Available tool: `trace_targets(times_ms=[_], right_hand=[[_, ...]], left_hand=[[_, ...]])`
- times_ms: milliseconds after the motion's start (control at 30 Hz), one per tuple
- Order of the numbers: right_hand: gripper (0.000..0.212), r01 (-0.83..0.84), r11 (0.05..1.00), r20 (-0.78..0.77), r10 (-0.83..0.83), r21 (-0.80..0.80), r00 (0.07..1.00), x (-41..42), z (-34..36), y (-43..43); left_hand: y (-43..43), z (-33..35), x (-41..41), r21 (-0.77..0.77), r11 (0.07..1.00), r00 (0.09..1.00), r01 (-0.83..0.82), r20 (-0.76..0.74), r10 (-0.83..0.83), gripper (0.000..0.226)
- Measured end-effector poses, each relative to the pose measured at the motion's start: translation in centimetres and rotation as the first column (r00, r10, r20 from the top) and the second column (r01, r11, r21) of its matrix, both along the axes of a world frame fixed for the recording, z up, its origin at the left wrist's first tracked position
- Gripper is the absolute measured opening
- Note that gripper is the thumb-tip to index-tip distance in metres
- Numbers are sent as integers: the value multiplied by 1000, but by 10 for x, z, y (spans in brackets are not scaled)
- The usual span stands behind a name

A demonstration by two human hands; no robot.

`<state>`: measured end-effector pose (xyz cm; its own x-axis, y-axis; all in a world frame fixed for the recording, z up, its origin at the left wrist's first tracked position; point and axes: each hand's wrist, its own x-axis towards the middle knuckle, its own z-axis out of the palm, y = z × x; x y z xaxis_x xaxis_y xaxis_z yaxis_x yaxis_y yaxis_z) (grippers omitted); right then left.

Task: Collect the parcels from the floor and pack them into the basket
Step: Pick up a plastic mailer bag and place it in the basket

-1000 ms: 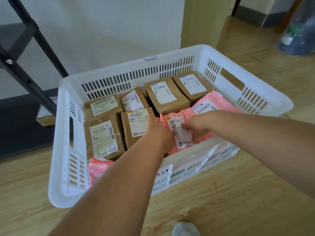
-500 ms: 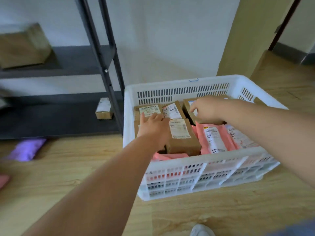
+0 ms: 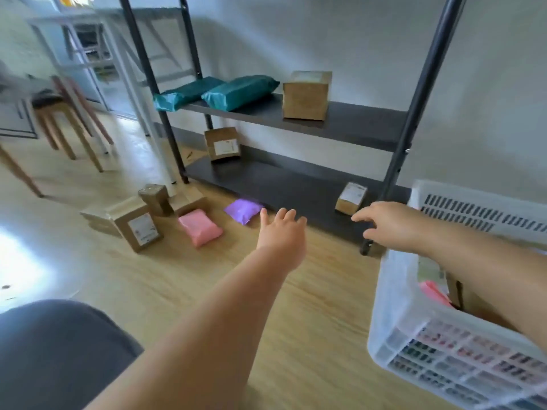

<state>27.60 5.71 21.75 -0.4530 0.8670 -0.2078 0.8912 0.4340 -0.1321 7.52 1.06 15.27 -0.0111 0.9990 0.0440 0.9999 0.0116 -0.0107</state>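
The white slotted basket (image 3: 393, 294) stands at the right edge, with brown and pink parcels inside it. On the wooden floor to the left lie a purple bag parcel (image 3: 243, 211), a pink bag parcel (image 3: 200, 227) and several brown box parcels (image 3: 137, 222). My left hand (image 3: 281, 229) is stretched out over the floor, fingers straight and empty, just right of the purple bag. My right hand (image 3: 387, 224) hovers with spread fingers left of the basket's rim, holding nothing.
A black metal shelf rack (image 3: 349, 125) stands against the wall, carrying two teal bags (image 3: 236, 91) and a brown box (image 3: 306, 94); smaller boxes (image 3: 350, 198) sit on its bottom board. Wooden stools (image 3: 63, 125) stand at the far left. My dark-clad knee (image 3: 59, 350) fills the lower left.
Both hands have left the basket and swung left over the floor. The view has turned left, bringing the floor parcels and the shelf into sight.
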Motion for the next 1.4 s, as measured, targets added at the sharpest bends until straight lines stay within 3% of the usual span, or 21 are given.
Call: trace_targets(times_ms=[333, 500, 600, 833, 1033, 1267, 1400], right_hand=[[53, -197, 977, -11, 197, -82, 980, -150, -22, -9], [38, -243, 968, -130, 234, -58, 964, -214, -25, 14], [41, -268, 958, -110, 257, -99, 960, -241, -55, 29], [51, -242, 954, -219, 202, -178, 955, -322, -170, 82], [52, -179, 966, -312, 115, -184, 943, -404, -254, 140], [60, -113, 963, -218, 59, -243, 974, -476, -313, 188], [51, -72, 954, -170, 23, -290, 985, -501, -333, 203]], left_hand=[[-63, 1, -131, -78, 956, 959, -281, -38, 279, 51], [-47, -11, -179, -147, 900, 908, -411, 16, 418, 50], [-23, -33, -207, -177, 876, 884, -448, 60, 464, 48], [45, -128, -282, -177, 827, 806, -534, 187, 561, 45], [97, -199, -335, -186, 725, 628, -663, 388, 674, 41], [122, -265, -374, -323, 692, 500, -646, 505, 703, 46], [131, -280, -390, -424, 696, 518, -579, 468, 716, 44]])
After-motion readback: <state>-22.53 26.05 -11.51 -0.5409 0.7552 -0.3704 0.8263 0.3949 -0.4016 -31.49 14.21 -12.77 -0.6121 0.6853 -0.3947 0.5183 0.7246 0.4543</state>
